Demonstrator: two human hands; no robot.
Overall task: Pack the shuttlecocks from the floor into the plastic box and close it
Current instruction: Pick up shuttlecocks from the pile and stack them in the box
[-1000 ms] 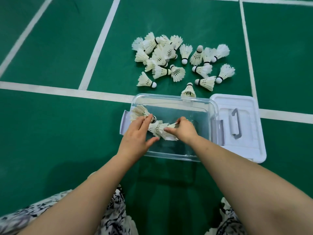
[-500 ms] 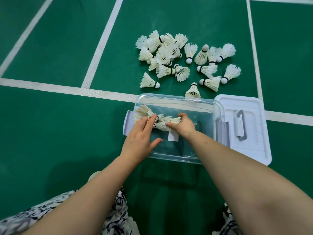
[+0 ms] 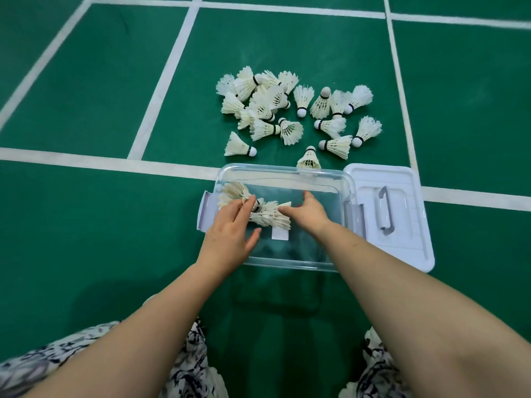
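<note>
A clear plastic box (image 3: 287, 171) stands open on the green court floor. A few white feather shuttlecocks (image 3: 270, 216) lie in its left half. My left hand (image 3: 230, 237) reaches over the near left rim, its fingertips resting flat on those shuttlecocks, thumb held apart. My right hand (image 3: 311, 212) is inside the box just right of them, fingers spread, the thumb tip still against the feathers. Beyond the box several more shuttlecocks (image 3: 287, 110) lie in a loose pile on the floor. One shuttlecock (image 3: 309, 160) stands upright against the far rim.
The box's white lid (image 3: 402, 239) with a grey handle lies flat on the floor, touching the box's right side. White court lines (image 3: 100, 162) cross the floor. My patterned clothing (image 3: 189, 369) shows at the bottom.
My right hand, which pinched a shuttlecock a second ago, has laid it beside the others and spread its fingers. My left hand has stayed on the shuttlecocks at the left.
</note>
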